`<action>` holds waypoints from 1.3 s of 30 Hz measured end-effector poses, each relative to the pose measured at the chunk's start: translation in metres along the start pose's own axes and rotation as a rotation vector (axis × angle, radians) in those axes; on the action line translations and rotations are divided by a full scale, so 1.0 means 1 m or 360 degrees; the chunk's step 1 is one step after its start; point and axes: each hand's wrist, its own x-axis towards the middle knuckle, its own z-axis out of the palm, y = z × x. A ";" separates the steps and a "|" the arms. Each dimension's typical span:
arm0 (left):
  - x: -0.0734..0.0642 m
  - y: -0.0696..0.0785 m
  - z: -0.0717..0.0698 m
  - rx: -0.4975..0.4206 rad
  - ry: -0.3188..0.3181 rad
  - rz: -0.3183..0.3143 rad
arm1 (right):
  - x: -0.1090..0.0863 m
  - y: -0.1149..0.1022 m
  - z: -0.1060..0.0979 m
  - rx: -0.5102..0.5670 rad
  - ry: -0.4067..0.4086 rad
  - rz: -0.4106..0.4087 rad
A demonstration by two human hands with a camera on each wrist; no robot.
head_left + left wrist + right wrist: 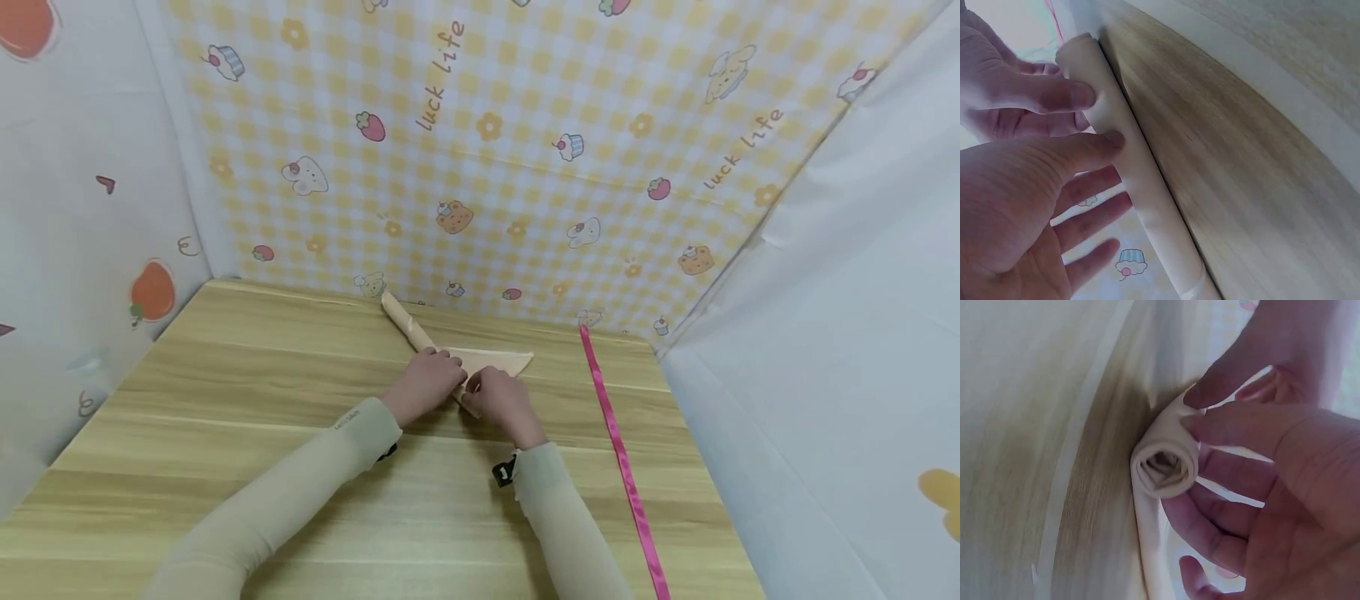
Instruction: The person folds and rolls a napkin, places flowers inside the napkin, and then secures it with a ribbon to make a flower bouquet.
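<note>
A peach-coloured cloth, likely a napkin, lies partly rolled into a slim tube; its flat part spreads as a triangle to the right. My left hand holds the roll around its near half, with the thumb on top and the fingers on the far side, as the left wrist view shows. Close beside it, my right hand pinches the roll near its near end. In the right wrist view, the hollow end shows spiralled layers of cloth. My hands hide part of the roll in the head view.
A bright pink ribbon runs lengthwise down the right side of the wood-grain table. Behind the table hangs a yellow checked cloth backdrop. White printed sheets stand at the left and right sides.
</note>
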 end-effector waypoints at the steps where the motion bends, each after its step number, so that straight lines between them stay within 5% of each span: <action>1: 0.000 -0.001 0.000 0.0004 0.0010 0.0024 | 0.000 0.003 -0.001 0.0081 -0.0023 -0.0003; 4: -0.002 -0.003 0.001 -0.0052 0.0038 0.0104 | -0.003 0.011 -0.002 0.0307 -0.0101 0.0001; 7: -0.006 -0.005 0.001 -0.0200 0.0041 0.0144 | -0.007 0.012 -0.002 0.0317 -0.0113 -0.0002; 15: -0.008 -0.011 0.001 -0.0422 0.0069 0.0196 | -0.022 -0.013 0.003 -0.0312 0.0170 0.0049; 21: -0.004 -0.017 0.001 -0.0518 0.0087 0.0200 | -0.018 -0.019 0.016 -0.0490 0.0317 -0.0014; 27: -0.002 -0.021 0.002 -0.0560 0.0076 0.0222 | -0.015 -0.012 0.009 -0.0281 0.0192 0.0050; 34: -0.008 -0.021 0.009 -0.0553 0.0155 0.0354 | -0.006 0.011 -0.002 0.0196 -0.0032 -0.0001; 39: -0.007 -0.019 0.013 -0.0579 0.0149 0.0333 | -0.001 0.028 -0.005 0.0376 -0.0155 -0.0040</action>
